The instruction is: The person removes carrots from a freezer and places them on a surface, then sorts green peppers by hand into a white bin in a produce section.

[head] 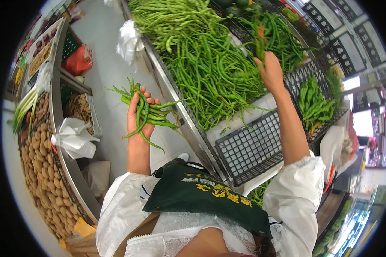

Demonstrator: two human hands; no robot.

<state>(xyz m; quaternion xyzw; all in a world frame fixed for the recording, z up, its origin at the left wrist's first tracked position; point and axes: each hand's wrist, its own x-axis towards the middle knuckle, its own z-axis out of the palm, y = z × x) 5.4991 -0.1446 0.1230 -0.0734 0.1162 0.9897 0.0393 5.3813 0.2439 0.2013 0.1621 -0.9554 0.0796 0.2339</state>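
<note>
Several long green chili peppers (148, 112) lie across the palm of my left hand (140, 109), held by its fingers over the aisle floor. My right hand (271, 72) is stretched out above the produce stand, gripping blurred green peppers (260, 41) with a reddish one among them. Below and left of it spreads a large heap of long thin green chilies (212, 77). Beyond that hand lies another pile of darker green peppers (281, 38). An upturned or bare black plastic crate (251, 144) sits near my right forearm.
Green beans (173, 19) fill the stand's far end. A metal rail (170, 86) edges it, with a plastic bag roll (130, 41) hanging there. Thicker green peppers (313, 99) lie at right. Across the tiled aisle (107, 70) are potatoes (45, 170), spring onions (29, 99) and a red bag (78, 61).
</note>
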